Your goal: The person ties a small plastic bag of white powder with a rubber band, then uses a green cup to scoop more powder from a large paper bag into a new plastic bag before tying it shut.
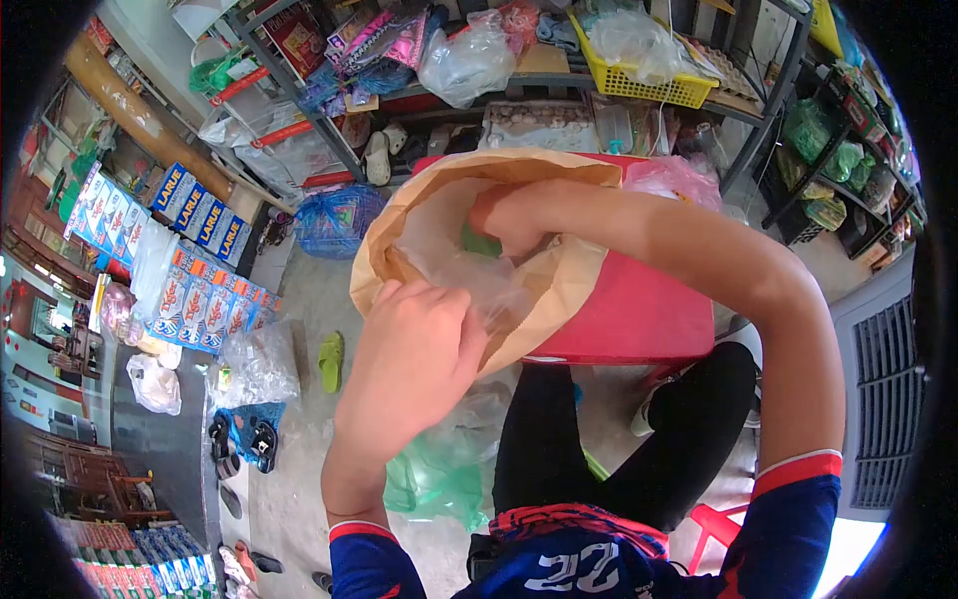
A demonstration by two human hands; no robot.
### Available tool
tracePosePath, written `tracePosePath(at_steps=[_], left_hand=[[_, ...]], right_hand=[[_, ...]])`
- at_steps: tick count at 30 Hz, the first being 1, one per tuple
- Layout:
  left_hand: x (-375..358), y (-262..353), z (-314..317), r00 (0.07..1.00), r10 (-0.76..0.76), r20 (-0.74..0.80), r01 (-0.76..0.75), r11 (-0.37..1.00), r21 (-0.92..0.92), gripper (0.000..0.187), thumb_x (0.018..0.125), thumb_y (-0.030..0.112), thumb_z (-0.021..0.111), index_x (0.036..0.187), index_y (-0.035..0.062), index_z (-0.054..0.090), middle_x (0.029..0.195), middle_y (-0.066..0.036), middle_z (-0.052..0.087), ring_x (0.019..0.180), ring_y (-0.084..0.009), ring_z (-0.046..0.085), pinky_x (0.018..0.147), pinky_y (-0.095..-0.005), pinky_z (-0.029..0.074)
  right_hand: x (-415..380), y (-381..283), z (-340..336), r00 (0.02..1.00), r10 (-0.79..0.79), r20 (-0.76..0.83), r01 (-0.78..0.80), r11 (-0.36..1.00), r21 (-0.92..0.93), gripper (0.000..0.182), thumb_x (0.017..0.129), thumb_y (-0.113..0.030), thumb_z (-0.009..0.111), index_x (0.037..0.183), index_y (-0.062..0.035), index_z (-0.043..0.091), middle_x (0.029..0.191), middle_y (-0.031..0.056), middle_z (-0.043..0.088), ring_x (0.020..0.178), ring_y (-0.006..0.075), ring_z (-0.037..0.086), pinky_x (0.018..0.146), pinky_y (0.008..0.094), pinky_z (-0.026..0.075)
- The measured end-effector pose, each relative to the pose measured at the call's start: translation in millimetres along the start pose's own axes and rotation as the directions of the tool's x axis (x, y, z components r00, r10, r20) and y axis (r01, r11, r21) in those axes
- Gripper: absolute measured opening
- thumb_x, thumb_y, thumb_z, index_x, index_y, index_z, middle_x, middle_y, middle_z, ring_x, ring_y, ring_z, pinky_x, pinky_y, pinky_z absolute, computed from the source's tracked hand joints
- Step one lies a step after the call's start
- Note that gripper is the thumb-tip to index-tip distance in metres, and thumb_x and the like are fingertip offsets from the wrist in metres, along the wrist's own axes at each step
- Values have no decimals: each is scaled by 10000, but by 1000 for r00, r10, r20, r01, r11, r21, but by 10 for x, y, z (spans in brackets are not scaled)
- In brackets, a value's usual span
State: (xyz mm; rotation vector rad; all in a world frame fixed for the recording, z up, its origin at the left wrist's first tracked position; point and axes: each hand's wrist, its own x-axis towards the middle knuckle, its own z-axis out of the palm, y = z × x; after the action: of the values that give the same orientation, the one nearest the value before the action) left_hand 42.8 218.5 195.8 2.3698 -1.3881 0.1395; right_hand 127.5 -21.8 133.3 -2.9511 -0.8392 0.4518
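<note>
A large brown paper bag [569, 290] stands wide open on a red table [659, 309] in front of me. Clear plastic film [469, 285] lines or lies in its mouth. At the near left rim, my left hand [414, 339] is closed, its fingers curled on the plastic film. My right hand [504, 220] reaches down inside the bag with bent fingers. Something green [480, 241] shows beside it, too covered to name. The right fingertips are partly hidden, so what they grip cannot be made out.
Pink plastic [679, 180] lies on the table's far right. A green plastic bag [439, 479] is on the floor by my legs. Behind stands a shelf with a yellow basket [649, 85]. Beer cartons [205, 299] are stacked left, near a green slipper [331, 361]. A grey slatted unit [883, 399] stands right.
</note>
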Motion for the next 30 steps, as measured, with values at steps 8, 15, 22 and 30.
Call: tracePosePath(at_steps=[8,15,22,30], left_hand=[[119,-113,23,997,-59,-48,55,995,-88,243,951,130,595,774,-33,562,729,-226,592,757,-428,592,730,-510,453],[137,-106,14,992,-84,-95,71,989,-132,267,968,144,598,785,-47,557,739,-222,587,747,-413,588,729,-487,455],[228,-84,-48,958,-207,-201,152,954,-257,289,1015,170,598,823,-46,598,669,-135,564,596,-199,527,586,-369,411],[401,-139,-280,911,-321,-259,244,926,-287,345,1037,214,589,807,-42,594,609,-85,538,566,-119,486,558,-353,403]], right_hand=[[-20,4,-107,990,140,23,-142,977,162,396,765,-292,776,938,62,731,950,242,736,862,367,734,712,479,583],[-42,43,-162,972,229,55,-236,954,186,456,892,-364,655,945,83,734,923,239,733,784,351,726,611,471,581],[-276,57,-280,916,398,51,-380,820,428,459,938,-323,538,829,72,745,820,220,737,703,323,715,663,467,573],[-638,-41,-563,876,480,-36,-391,753,530,475,977,-330,509,824,77,698,666,148,690,528,243,644,490,404,517]])
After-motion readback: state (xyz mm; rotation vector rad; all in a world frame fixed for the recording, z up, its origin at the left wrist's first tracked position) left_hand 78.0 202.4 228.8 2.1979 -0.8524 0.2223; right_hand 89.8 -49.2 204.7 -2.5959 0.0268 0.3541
